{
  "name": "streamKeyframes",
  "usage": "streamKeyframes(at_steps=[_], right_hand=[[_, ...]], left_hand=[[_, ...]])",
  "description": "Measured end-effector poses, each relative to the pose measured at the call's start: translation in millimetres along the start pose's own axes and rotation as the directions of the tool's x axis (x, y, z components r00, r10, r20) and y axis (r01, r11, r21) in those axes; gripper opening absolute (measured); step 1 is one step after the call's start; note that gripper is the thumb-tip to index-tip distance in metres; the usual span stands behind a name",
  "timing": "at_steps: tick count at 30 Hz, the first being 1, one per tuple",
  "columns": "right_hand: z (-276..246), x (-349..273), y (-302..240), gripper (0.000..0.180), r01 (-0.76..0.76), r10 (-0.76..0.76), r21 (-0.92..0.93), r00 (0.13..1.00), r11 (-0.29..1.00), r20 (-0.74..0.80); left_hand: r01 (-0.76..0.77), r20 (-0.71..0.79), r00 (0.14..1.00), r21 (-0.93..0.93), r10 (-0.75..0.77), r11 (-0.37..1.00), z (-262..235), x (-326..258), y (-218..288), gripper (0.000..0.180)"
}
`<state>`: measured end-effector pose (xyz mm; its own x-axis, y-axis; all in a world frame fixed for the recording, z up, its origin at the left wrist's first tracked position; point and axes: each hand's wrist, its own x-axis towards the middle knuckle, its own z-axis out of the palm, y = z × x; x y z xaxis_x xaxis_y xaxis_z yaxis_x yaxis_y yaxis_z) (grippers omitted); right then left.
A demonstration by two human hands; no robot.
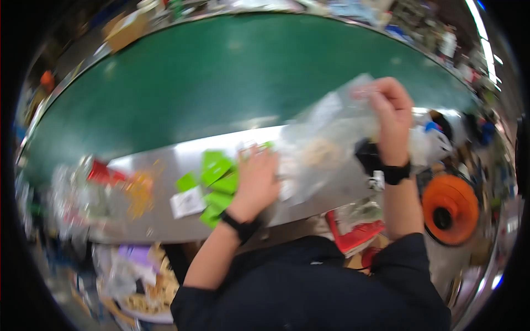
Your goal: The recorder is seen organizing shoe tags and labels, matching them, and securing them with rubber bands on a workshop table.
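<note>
My right hand [393, 118] is raised at the right, thumb and fingers pinched on the upper corner of a clear plastic bag [331, 132]. The bag slants down to the left over the metal work surface, and something pale shows through it. My left hand [256, 179] lies palm down with fingers stretched out, beside several bright green cards [218, 174]. Small white and green pieces show at its fingertips, too blurred to name. A white card with a dark print [187, 202] lies left of the green ones.
A green conveyor belt [221, 71] curves beyond the metal ledge [165, 220]. Yellow rubber bands [141, 193] and clear plastic bags [77, 198] lie at the left. An orange round object [450, 209] stands at the right; a red tray [353, 234] sits below the ledge.
</note>
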<state>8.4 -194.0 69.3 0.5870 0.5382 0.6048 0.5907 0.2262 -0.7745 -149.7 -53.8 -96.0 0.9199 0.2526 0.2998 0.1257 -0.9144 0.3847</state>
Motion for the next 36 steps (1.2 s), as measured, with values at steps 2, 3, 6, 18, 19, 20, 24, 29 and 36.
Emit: streamKeyframes(at_steps=[2,3,6,18,19,20,24,29,36], right_hand=[[-11,2,-9,0.002,0.037,-0.028,0.045,0.982,0.998,-0.186],[-9,4,-11,0.003,0.089,-0.030,0.195,0.957,0.977,-0.288],[3,-7,-23,0.002,0.125,0.010,0.388,0.945,0.913,-0.327],[64,-66,4,0.009,-0.107,-0.006,0.210,0.880,0.972,0.475],[74,-68,2,0.012,-0.065,0.010,0.096,0.871,0.993,0.491],[78,-68,4,0.016,-0.009,0.028,-0.041,0.870,0.999,0.492],[85,-72,26,0.021,-0.126,0.119,-0.019,0.871,0.992,0.476],[78,-80,36,0.016,-0.215,0.233,-0.095,0.832,0.972,0.503],[81,-64,30,0.022,0.107,0.168,-0.317,0.666,0.942,0.726]], left_hand=[[-0.066,-0.063,0.996,-0.047,0.063,0.997,-1,-5,-1,0.048],[-0.048,-0.050,0.998,-0.170,0.040,0.984,-10,-7,-3,0.050],[0.179,0.162,0.984,-0.900,-0.077,0.397,-43,-34,3,0.061],[0.039,-0.095,0.823,-0.974,-0.560,0.222,-141,-99,-89,0.055],[0.060,-0.115,0.783,-0.964,-0.611,0.259,-158,-114,-96,0.055],[-0.003,-0.234,0.754,-0.936,-0.614,0.353,-170,-121,-104,0.047],[0.165,-0.753,0.424,-0.483,-0.504,0.860,-219,-142,-95,0.031],[0.359,-0.572,0.805,0.263,-0.155,0.895,-203,-164,-105,0.032],[0.248,-0.157,0.968,0.451,-0.197,0.857,-185,-183,-130,0.044]])
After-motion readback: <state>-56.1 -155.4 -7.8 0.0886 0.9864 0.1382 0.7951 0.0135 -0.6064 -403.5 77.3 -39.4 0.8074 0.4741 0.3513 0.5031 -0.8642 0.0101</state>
